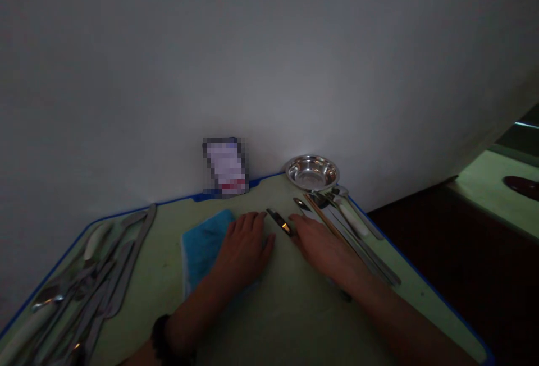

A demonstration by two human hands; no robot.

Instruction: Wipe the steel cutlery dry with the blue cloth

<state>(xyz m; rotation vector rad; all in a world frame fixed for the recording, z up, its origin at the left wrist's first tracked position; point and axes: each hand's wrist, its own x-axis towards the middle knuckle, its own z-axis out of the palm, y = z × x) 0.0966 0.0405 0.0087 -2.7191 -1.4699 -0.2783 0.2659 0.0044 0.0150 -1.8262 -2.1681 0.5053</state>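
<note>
My left hand (248, 245) lies palm down on a folded blue cloth (204, 248), its fingers stretched forward and the thumb apart. A metal table knife (279, 222) points up and to the left between my hands. My right hand (314, 242) covers the middle of this knife, with fingers closed around it; its dark lower end shows below my wrist. Just right of that hand lie a pair of chopsticks (324, 217), a white-handled utensil (352, 217) and several metal utensils, partly hidden by my forearm.
On the left lies a pile of knives, spoons and other metal cutlery (96, 276). A shiny steel bowl (312, 173) stands at the back right. A blurred-out upright phone-like object (227, 167) leans on the wall. The green table (160, 265) has a blue edge; another table (488, 186) is far right.
</note>
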